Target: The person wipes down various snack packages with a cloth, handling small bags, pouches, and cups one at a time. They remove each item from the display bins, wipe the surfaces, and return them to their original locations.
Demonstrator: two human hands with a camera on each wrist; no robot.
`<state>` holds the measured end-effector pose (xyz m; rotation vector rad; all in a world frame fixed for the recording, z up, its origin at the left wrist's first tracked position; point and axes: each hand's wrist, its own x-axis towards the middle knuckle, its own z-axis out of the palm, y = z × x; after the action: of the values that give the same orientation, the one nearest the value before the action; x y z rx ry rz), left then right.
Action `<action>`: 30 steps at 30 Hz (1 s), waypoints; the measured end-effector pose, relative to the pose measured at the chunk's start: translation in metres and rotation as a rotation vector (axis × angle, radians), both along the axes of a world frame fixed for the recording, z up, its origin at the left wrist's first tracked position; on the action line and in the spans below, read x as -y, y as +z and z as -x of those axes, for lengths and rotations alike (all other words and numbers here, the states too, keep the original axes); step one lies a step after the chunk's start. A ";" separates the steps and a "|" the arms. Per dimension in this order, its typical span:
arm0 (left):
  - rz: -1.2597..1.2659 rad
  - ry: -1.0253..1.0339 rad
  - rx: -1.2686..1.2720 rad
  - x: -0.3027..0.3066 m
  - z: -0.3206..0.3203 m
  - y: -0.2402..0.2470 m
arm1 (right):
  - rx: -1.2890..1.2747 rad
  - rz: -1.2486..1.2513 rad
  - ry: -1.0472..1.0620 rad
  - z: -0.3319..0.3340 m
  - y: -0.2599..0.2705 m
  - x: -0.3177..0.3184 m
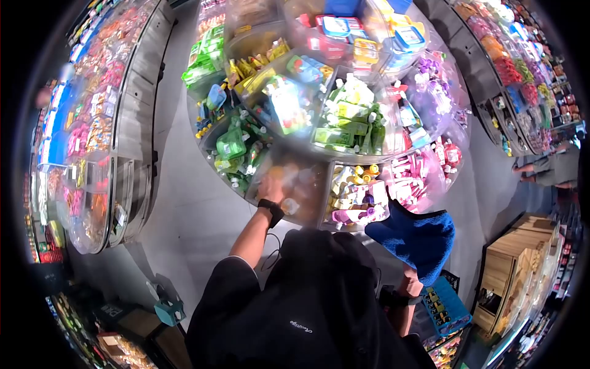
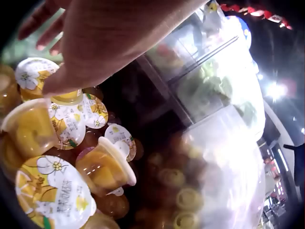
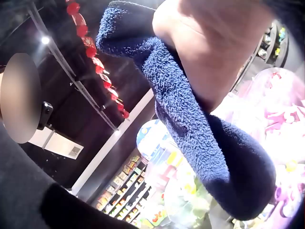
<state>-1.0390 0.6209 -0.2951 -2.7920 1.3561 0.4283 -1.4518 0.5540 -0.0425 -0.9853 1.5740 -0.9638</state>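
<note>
My left hand (image 1: 273,186) reaches into a clear bin of fruit jelly cups (image 2: 102,167) at the front of the round display. In the left wrist view the fingers (image 2: 43,28) extend over the cups, and the thumb overlaps an orange cup by its flower-printed lid (image 2: 33,78). Some cups show amber jelly through clear sides. My right hand (image 1: 412,281) holds a fluffy dark blue cloth (image 1: 418,243) out beside the display. The cloth hangs in a fold from this hand (image 3: 214,47) and hides its fingers.
Next to the jelly bin is a bin of yellow, white and purple pouches (image 1: 356,194); pink packs (image 1: 412,178) lie farther right. Green pouches (image 1: 233,144) fill a bin at left. A candy shelf (image 1: 132,123) stands left of the aisle, a blue box (image 1: 445,304) at lower right.
</note>
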 end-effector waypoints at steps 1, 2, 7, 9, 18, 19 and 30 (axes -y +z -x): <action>-0.028 0.024 0.010 0.004 0.000 -0.007 | -0.003 -0.001 -0.002 0.000 0.000 -0.001; -0.057 0.050 0.020 0.007 -0.001 -0.012 | -0.008 0.003 -0.007 0.000 0.000 -0.002; -0.141 0.053 0.019 0.015 -0.006 -0.034 | -0.019 0.012 -0.031 0.005 0.002 -0.003; -0.244 0.006 0.090 0.021 -0.006 -0.027 | -0.021 0.010 -0.037 0.007 0.002 -0.003; -0.365 -0.200 0.172 0.016 -0.008 -0.020 | -0.035 0.045 -0.038 0.026 0.004 0.005; -0.357 -0.192 0.120 0.016 -0.007 -0.017 | -0.029 0.050 -0.028 0.027 0.004 0.009; -0.111 0.002 -0.106 0.008 -0.007 0.060 | -0.003 0.074 0.058 0.021 0.006 0.027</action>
<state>-1.0324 0.6134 -0.2353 -2.7169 1.3048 0.6396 -1.4727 0.5268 -0.0369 -1.0783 1.5129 -0.9863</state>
